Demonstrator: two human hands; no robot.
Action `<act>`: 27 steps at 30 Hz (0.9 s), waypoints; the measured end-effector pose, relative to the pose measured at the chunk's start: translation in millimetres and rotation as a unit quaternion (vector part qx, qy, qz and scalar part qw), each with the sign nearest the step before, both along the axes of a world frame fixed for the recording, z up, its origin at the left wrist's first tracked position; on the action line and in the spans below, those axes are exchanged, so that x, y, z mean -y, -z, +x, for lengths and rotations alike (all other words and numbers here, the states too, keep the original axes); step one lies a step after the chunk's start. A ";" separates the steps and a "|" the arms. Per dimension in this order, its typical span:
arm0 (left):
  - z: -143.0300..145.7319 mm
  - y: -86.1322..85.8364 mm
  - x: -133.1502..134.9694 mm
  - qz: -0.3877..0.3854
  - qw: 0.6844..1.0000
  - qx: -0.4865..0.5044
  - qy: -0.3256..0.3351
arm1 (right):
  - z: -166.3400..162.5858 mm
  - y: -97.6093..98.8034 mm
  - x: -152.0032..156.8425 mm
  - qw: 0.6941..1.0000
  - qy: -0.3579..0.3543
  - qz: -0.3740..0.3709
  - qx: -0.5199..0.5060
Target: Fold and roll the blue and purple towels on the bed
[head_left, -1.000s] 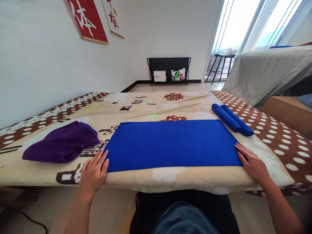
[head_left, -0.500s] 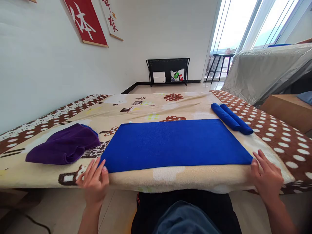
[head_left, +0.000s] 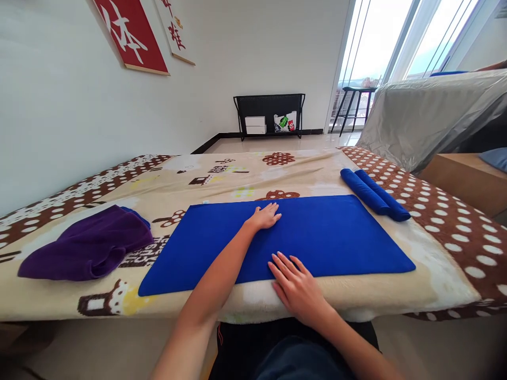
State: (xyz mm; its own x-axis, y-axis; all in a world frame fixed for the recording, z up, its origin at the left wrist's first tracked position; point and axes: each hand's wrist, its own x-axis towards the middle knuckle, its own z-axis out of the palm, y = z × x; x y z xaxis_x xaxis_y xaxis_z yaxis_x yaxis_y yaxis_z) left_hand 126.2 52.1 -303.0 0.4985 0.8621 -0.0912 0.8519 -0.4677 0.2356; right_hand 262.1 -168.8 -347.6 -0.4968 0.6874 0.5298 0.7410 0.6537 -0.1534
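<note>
A blue towel (head_left: 336, 232) lies spread flat on the patterned blanket, its long near side close to the bed's front edge. My left hand (head_left: 266, 216) reaches across to the towel's far half and rests there palm down, open. Nearer to me, my right hand (head_left: 297, 285) is open too, fingertips on the towel's near edge at about its middle. Neither hand grips the cloth. To the right lie two rolled blue towels (head_left: 374, 195), side by side. A crumpled purple towel (head_left: 87, 243) is on the left, with a bit of blue cloth showing behind it.
The cream and brown blanket (head_left: 222, 190) covers the bed. Beyond its far end a black rack (head_left: 269, 108) stands against the wall. A brown box (head_left: 451, 177) and a plastic-covered bulk (head_left: 420, 116) are at the right, with a dark stool (head_left: 354, 105) near the window.
Both hands have left the towel's two near corners and come inward, the left one far forward onto the cloth, the right one to the near edge's middle. The view has shifted slightly.
</note>
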 end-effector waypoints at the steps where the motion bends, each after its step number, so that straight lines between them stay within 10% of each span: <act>1: 3.7 4.9 -13.4 0.003 1.000 0.001 -0.011 | -3.6 1.4 6.4 1.000 -0.002 0.003 0.000; 8: 12.9 22.1 -55.5 0.077 0.992 0.048 -0.086 | 4.8 -2.6 38.3 0.987 -0.113 0.013 -0.116; 27: 17.8 8.0 -99.0 0.021 0.993 0.015 -0.111 | -24.5 23.6 6.3 0.974 0.164 0.087 -0.128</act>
State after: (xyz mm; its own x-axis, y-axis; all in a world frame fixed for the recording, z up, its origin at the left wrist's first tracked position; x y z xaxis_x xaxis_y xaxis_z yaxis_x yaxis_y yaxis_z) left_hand 143.9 151.1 -310.9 0.2973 0.9539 -0.0413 0.9282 -0.2786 0.2465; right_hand 237.6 -175.2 -371.2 -0.1017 0.6763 0.7296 0.8667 0.4203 -0.2688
